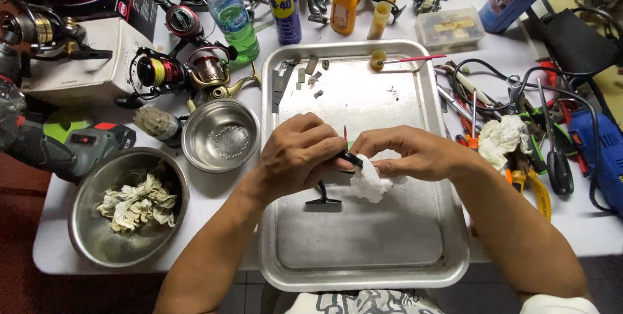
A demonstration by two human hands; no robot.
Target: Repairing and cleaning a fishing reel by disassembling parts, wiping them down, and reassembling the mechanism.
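Right above the middle of the metal tray [428,249], both hands meet. The left hand [300,153] is curled shut around a small black reel part [350,159], whose T-shaped foot [323,202] hangs below the palm, just over the tray floor. The right hand [410,151] pinches a white wad of tissue [370,181] against that part. Beside the tray's left rim sits a small steel bowl [220,135], and farther left a larger bowl [123,207] holds crumpled rags.

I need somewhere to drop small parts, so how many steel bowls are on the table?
2. The big bowl, holding crumpled rags, sits front left. The small bowl sits just left of the tray. Clutter may hide others.
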